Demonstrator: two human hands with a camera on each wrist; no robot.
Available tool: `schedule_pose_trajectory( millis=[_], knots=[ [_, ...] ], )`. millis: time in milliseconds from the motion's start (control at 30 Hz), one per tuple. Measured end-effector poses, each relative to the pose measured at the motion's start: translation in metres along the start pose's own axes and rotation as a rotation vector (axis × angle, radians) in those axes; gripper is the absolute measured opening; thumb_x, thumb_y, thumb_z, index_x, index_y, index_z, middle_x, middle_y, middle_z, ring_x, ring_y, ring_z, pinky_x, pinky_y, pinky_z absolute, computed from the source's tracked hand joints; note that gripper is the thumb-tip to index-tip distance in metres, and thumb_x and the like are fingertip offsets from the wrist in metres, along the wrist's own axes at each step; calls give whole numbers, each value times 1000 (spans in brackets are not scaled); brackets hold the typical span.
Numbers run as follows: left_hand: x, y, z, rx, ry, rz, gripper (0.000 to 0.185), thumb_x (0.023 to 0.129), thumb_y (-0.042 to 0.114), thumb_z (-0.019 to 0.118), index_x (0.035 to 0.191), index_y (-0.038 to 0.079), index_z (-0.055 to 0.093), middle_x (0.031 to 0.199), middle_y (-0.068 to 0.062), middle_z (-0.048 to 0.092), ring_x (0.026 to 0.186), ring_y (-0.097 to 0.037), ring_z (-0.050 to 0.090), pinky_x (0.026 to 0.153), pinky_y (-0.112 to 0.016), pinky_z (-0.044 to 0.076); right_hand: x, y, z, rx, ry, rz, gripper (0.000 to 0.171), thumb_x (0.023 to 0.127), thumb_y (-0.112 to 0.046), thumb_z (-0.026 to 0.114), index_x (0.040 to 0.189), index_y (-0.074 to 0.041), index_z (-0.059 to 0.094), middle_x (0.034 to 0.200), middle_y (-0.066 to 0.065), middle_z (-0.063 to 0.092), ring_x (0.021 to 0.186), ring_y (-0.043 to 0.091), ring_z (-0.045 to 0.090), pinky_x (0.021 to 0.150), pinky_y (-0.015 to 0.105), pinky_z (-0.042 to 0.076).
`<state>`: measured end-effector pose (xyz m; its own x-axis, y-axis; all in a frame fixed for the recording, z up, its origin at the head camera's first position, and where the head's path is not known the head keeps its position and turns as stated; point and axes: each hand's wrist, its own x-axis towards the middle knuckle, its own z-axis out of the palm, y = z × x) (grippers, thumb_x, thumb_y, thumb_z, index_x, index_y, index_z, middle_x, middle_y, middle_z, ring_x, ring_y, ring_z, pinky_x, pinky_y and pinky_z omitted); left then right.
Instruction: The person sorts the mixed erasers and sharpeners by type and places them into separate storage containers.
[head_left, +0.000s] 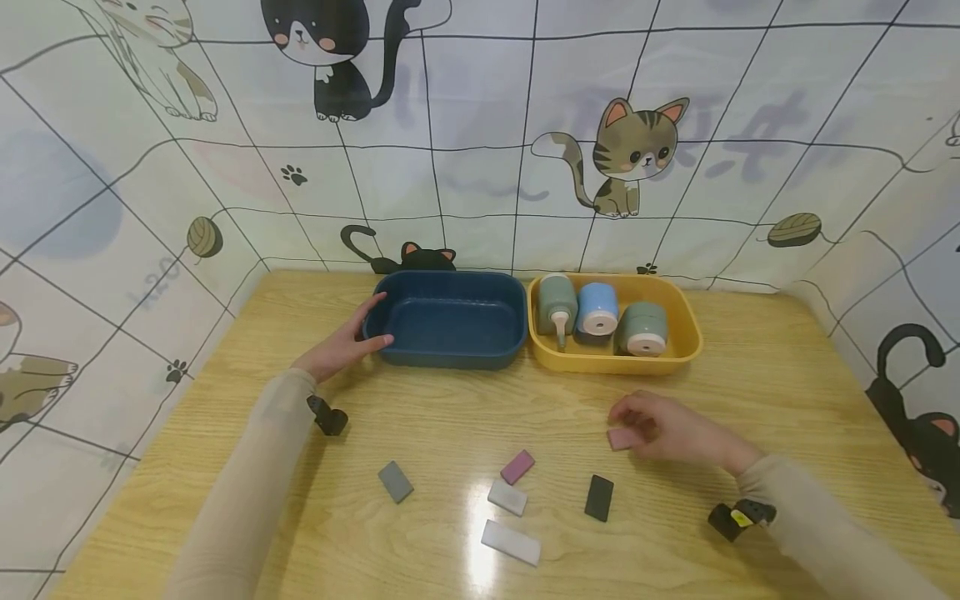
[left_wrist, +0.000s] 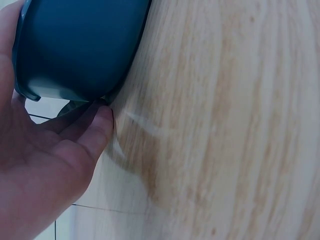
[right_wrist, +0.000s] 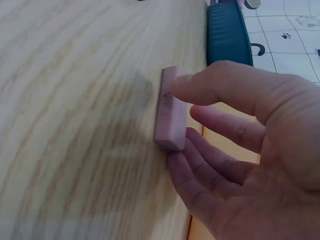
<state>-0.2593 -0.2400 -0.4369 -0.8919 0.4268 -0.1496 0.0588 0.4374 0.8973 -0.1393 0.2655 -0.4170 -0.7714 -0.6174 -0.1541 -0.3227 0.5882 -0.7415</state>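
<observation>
My left hand [head_left: 341, 346] holds the left end of a dark blue bin [head_left: 450, 360]; in the left wrist view its fingers [left_wrist: 102, 125] bend against the bin's end wall. Nothing lies inside the bin. Over the table at right, my right hand [head_left: 671, 429] pinches a pink eraser [head_left: 621, 438]. In the right wrist view the thumb lies on the upper part of this eraser [right_wrist: 171, 115], with fingertips at its lower end. Whether it still touches the table cannot be made out. Nearby lie a darker pink block [head_left: 517, 467] and a black block [head_left: 598, 498].
A yellow bin [head_left: 600, 364] stands beside the blue one, holding a grey-green nozzle bottle [head_left: 557, 300], a blue-and-white container [head_left: 597, 308] and a grey-green one [head_left: 642, 325]. Toward the front lie a grey block [head_left: 395, 482] and two white blocks [head_left: 507, 497]. A cat-print curtain hangs behind.
</observation>
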Motion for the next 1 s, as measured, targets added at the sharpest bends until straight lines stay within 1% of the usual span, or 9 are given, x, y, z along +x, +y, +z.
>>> schedule_pose_trajectory(
  millis=[67,233,400,533,667,833,1000],
  knots=[
    [0,0,0,0,-1,3,79,97,29,60,155,36,7,161,0,-7,144,-30,-7,110,-60,11,1,1,2,-28,15,2,40,76,0,76,112,-3,60,107,5,59,95,23,58,80,34,52],
    [0,0,-1,2,-5,9,79,98,29,60,156,33,7,161,-2,-7,144,-32,-7,109,-61,11,3,3,6,-89,43,-10,35,76,-1,77,107,-7,62,101,1,58,89,17,55,76,31,50],
    [0,-1,0,0,-3,3,78,98,30,60,156,35,7,161,-1,-6,144,-31,-6,110,-60,12,4,5,7,-100,33,-28,28,80,-2,75,104,-12,64,99,-4,60,89,15,54,78,31,49],
    [1,-2,-1,-1,-1,-8,78,97,31,60,155,37,8,161,1,-6,145,-30,-6,110,-60,12,5,5,7,-111,21,-24,26,82,-4,75,103,-14,64,97,-6,60,89,15,54,79,31,48],
    [2,-1,-1,2,-1,-9,79,97,31,60,155,36,7,161,-1,-7,144,-32,-7,110,-61,11,6,4,6,-109,14,-17,25,82,-6,75,103,-15,65,98,-6,60,89,14,54,79,32,48],
    [2,-1,-1,2,1,-20,79,97,32,61,155,38,8,161,1,-7,144,-29,-7,110,-59,11,7,4,6,-79,4,-6,26,83,-7,75,105,-15,65,100,-6,61,92,15,55,83,34,48],
    [2,-1,-1,2,-2,-16,79,97,31,60,155,38,7,161,2,-7,145,-30,-7,110,-59,11,8,3,6,-58,-3,-3,26,82,-8,76,105,-15,65,103,-7,61,94,16,55,85,35,48]
  ],
)
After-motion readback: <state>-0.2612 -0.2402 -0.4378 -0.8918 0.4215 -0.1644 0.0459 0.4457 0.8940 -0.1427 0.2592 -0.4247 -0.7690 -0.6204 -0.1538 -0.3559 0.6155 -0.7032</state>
